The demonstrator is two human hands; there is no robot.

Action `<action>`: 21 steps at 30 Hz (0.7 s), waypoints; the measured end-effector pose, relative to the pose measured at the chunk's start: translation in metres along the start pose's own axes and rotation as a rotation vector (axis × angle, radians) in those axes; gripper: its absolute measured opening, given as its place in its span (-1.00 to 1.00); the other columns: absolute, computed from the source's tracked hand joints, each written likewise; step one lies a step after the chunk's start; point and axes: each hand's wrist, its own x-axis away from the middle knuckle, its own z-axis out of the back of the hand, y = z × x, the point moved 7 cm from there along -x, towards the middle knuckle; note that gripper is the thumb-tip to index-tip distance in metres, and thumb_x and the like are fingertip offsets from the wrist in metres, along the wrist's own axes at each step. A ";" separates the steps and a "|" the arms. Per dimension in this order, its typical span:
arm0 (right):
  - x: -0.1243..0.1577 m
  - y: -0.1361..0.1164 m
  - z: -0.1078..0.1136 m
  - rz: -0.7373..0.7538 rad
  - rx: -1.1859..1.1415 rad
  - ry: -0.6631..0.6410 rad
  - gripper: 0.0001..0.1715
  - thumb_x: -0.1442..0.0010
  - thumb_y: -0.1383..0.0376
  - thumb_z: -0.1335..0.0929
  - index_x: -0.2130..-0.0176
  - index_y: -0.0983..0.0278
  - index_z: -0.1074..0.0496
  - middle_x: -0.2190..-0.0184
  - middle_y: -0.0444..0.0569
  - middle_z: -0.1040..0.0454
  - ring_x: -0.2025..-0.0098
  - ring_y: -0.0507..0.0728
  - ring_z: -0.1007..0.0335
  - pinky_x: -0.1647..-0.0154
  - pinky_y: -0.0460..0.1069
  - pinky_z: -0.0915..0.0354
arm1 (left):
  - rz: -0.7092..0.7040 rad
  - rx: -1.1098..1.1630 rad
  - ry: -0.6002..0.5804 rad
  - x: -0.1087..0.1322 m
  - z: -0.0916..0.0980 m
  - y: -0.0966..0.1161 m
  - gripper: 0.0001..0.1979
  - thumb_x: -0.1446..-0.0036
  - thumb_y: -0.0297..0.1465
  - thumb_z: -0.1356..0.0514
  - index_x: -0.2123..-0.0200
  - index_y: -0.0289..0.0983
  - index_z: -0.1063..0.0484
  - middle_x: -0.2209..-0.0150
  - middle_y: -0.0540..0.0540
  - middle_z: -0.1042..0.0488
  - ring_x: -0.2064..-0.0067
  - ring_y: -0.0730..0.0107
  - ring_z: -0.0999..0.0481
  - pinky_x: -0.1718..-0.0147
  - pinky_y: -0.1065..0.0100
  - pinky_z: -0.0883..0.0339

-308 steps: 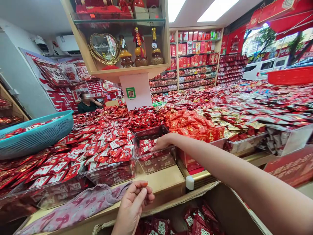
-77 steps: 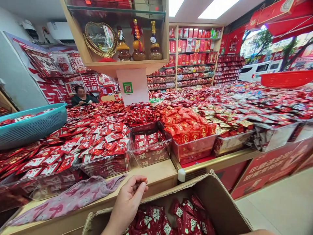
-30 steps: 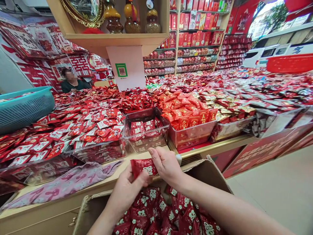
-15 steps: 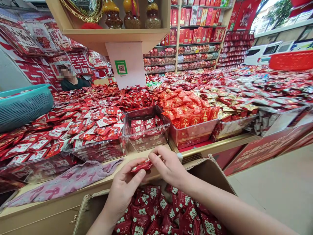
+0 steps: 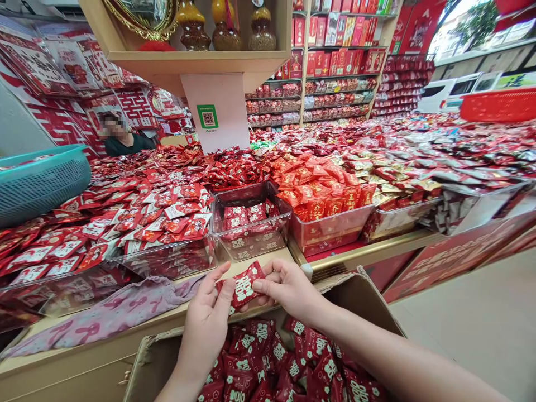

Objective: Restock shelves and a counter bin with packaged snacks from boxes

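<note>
Between both hands is a dark red candy packet (image 5: 243, 286) with pale double-happiness characters, its printed face turned up. My left hand (image 5: 209, 307) grips its left end between thumb and fingers. At the other end, my right hand (image 5: 285, 285) pinches it with the thumb on top. Below the hands stands an open cardboard box (image 5: 371, 301) holding many loose packets (image 5: 278, 349) of the same print. Just beyond the hands, a clear plastic bin (image 5: 251, 245) contains several matching packets (image 5: 247, 215) in its lower part.
Heaped bins of red-and-white packets (image 5: 180, 209) lie left, orange-red packets (image 5: 326, 190) right. A pink patterned cloth (image 5: 113, 312) lies along the counter edge. A teal basket (image 5: 46, 178) is at left, a red basket (image 5: 498, 106) at far right. A person (image 5: 121, 137) is behind the counter.
The packet has been turned so its printed face now shows flat. My right hand has come down slightly, its thumb now on the packet's right end.
</note>
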 end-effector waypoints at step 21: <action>-0.065 -0.168 0.012 0.699 0.857 0.107 -0.86 -0.11 0.36 -0.20 0.33 0.36 -0.30 0.45 -0.11 -0.33 0.40 -0.04 -0.19 0.34 -0.12 -0.15 | -0.099 0.165 0.116 -0.004 0.013 0.010 -0.63 0.02 -0.34 -0.18 0.11 -0.23 -0.21 0.28 -0.05 -0.46 0.39 0.40 -0.49 0.44 0.36 -0.35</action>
